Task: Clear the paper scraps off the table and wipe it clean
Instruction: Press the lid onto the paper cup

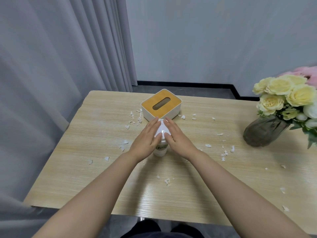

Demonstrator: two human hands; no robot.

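Several white paper scraps [224, 153] lie scattered over the light wooden table [103, 182], on both sides and near the front edge. A white cup with a domed lid [160, 143] stands upright in the table's middle. My left hand [147, 140] lies against its left side with straight fingers. My right hand [176, 136] lies against its right side the same way, both thumbs on the lid. Just beyond the cup sits a white tissue box with a wooden slotted top [161, 104]; no tissue shows in the slot.
A dark glass vase [264, 133] with yellow, white and pink flowers leans at the table's right edge. Grey curtains hang close along the left. The floor and a dark baseboard lie behind the table.
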